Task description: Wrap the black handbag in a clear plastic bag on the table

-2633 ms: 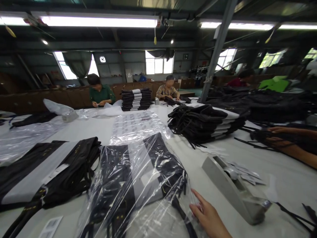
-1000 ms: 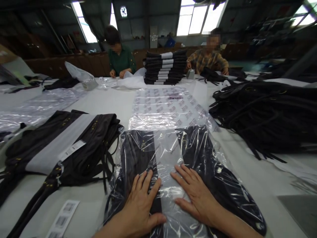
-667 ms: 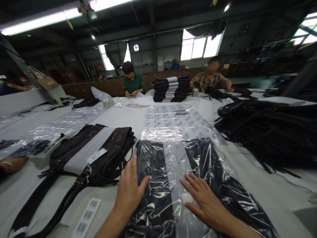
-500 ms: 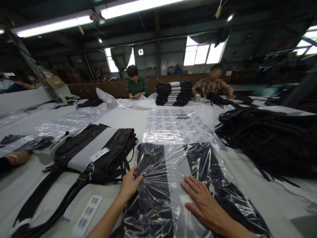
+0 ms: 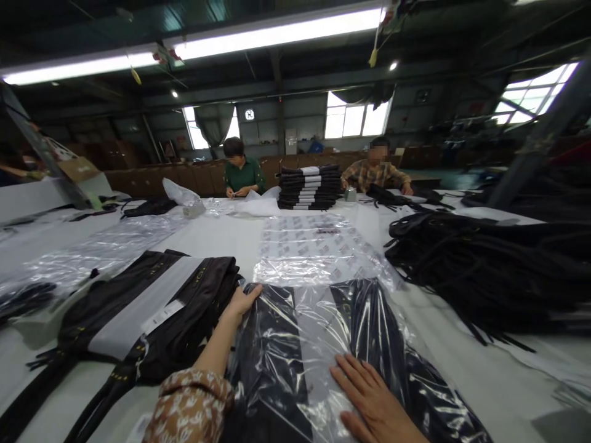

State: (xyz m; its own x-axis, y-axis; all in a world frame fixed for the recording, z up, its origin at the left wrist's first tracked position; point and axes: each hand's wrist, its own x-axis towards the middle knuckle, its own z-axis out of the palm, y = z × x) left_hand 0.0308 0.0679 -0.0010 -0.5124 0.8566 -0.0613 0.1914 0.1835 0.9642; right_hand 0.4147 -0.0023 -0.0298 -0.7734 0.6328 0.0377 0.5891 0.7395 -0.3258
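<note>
A dark garment in a clear plastic bag point(image 5: 323, 344) lies on the white table in front of me. My left hand point(image 5: 242, 301) reaches forward to the bag's far left corner, fingers on its edge, right beside a folded dark garment with a white band point(image 5: 148, 307). Whether the left hand pinches the plastic I cannot tell. My right hand point(image 5: 373, 400) lies flat, fingers spread, on the near part of the bag.
A stack of empty clear bags with printed labels point(image 5: 318, 249) lies beyond the bagged garment. A heap of dark garments point(image 5: 484, 264) fills the right. Two people sit at the far side by a tall folded stack point(image 5: 309, 186). Plastic sheets point(image 5: 101, 246) cover the left.
My left hand slid from the middle of the bag out to its far left corner. My right hand stayed flat on the bag, now nearer me. The camera tilted up.
</note>
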